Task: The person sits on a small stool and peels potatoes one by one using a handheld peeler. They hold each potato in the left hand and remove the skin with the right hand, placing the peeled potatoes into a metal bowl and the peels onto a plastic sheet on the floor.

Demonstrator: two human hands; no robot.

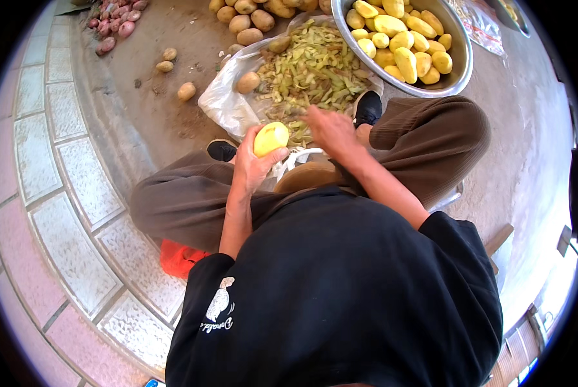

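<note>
A peeled yellow potato (pixel 271 139), with a small dark patch of skin near its top, is gripped in my left hand (pixel 254 159). To its right my right hand (pixel 328 130) is blurred and its fingers are curled; whether it holds a tool cannot be told. Both hands are over the near edge of a white plastic sheet or bag (pixel 231 104), on which a heap of potato peelings (pixel 318 67) lies. One unpeeled potato (pixel 247 82) rests beside the peelings. Peeled potatoes (pixel 405 60) fill a metal basin (pixel 464 72) at the upper right.
Several unpeeled potatoes (pixel 262 20) are piled beyond the sheet, and a few lie loose on the concrete floor (pixel 124 92). Red onions or shallots (pixel 119 19) are at the upper left. A red plastic bag (pixel 180 259) sits by my left leg, on paving tiles (pixel 88 174).
</note>
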